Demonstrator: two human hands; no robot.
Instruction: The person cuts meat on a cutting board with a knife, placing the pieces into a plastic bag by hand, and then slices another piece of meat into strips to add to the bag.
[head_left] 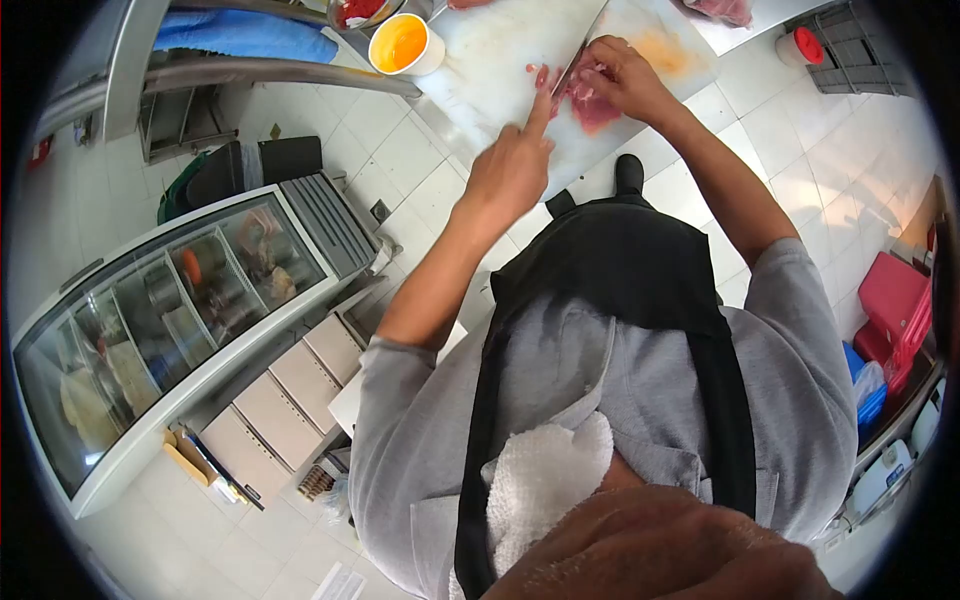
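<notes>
My left hand (510,175) is closed round the handle of a knife (580,52), its index finger stretched along toward the blade. The narrow blade points away from me over a white cutting board (490,50). Against the blade's right side lies a piece of raw pink-red meat (593,108), and my right hand (625,78) pinches its upper part with bent fingers. Small meat scraps sit left of the knife. An orange-yellow stain marks the board right of my right hand. The knife's handle is mostly hidden by my left hand.
A white tub of orange-yellow contents (402,45) stands at the board's left edge, beside a bowl of red stuff (362,10). More meat (722,8) lies at the far right. A glass-topped display freezer (180,310) is on the left; a red-lidded container (800,46) is at right.
</notes>
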